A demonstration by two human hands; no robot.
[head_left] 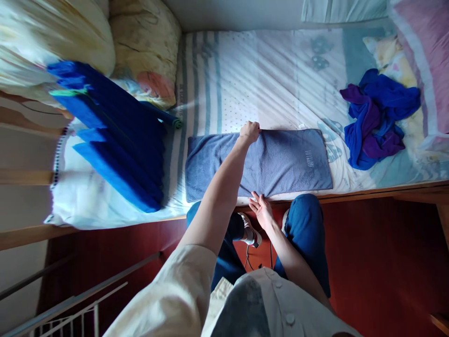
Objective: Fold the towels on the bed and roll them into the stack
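Observation:
A grey-blue towel [287, 159] lies in a long flat strip along the near side of the bed, with pale lettering toward its right end. My left hand [249, 132] reaches across it, its fingers closed on the far edge near the middle. At the near edge is my right hand [261, 210], palm turned up and fingers spread, the fingertips at the towel's border. Whether they touch the cloth I cannot tell. Faint wrinkles run over the towel between the hands.
Blue folded cloths [122, 135] are stacked in an overlapping row on the left. A crumpled blue and purple cloth heap [379, 117] lies at right. Pillows [147, 51] fill the back left corner. A wooden bed rail [368, 193] runs along the front, close to my knees.

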